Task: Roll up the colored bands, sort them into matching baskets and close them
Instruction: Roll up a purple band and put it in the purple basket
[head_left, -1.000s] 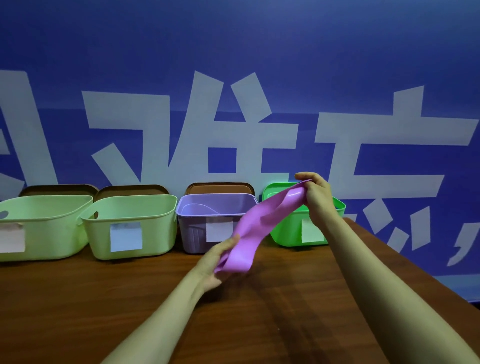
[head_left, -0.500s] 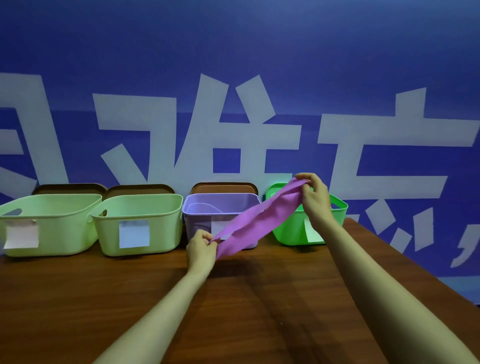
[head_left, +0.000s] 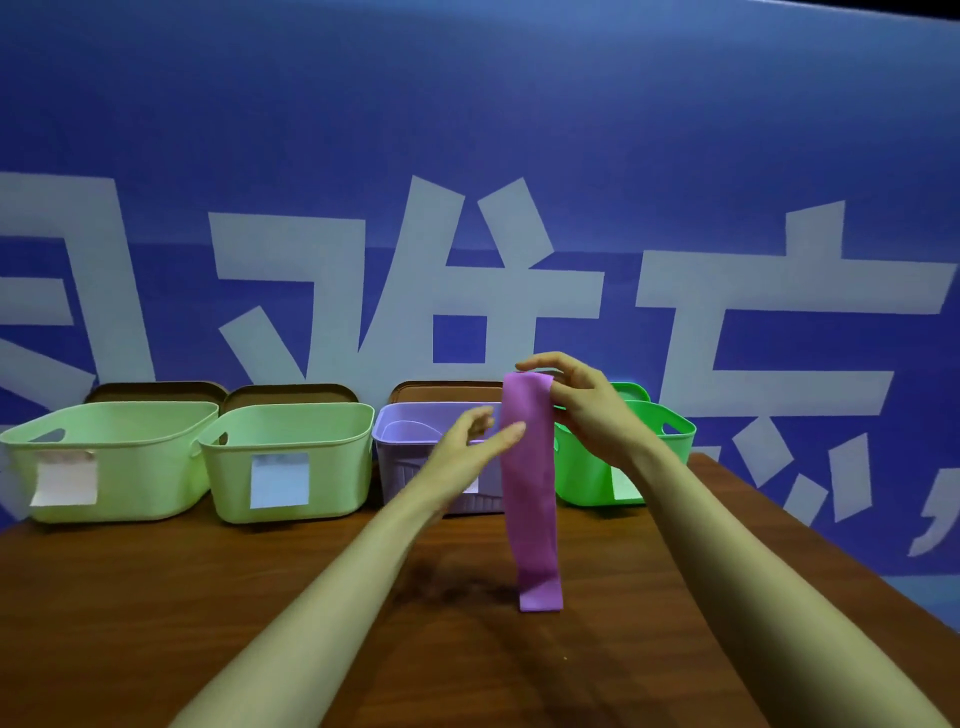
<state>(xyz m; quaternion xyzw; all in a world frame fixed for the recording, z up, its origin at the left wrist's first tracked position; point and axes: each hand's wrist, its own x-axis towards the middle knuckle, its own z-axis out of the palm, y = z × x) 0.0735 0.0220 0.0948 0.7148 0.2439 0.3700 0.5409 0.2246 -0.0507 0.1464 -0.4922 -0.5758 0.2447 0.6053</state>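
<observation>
Band (head_left: 532, 493), purple, hangs flat and unrolled, long axis vertical, in front of the gap between the purple basket (head_left: 410, 467) and the bright green basket (head_left: 587, 478). Its lower end is at the table (head_left: 156, 597); contact unclear. Right hand (head_left: 592, 415) pinches the top end, thumb and fingers curled over it, above basket-rim level. Left hand (head_left: 462, 452) holds nothing: fingers straight and loose, fingertips (head_left: 517, 430) at the band's left edge just below the pinch; touch not confirmed. Key relation: the band lies directly right of the left fingertips, with the free length running straight down from there. Judgement: rolling not yet begun; the left hand is nearer the free length and best placed to start the roll. 2 pale green baskets (head_left: 291, 457) stand further left; all 4 baskets are open, and brown lids (head_left: 447, 391) show behind 3.
</observation>
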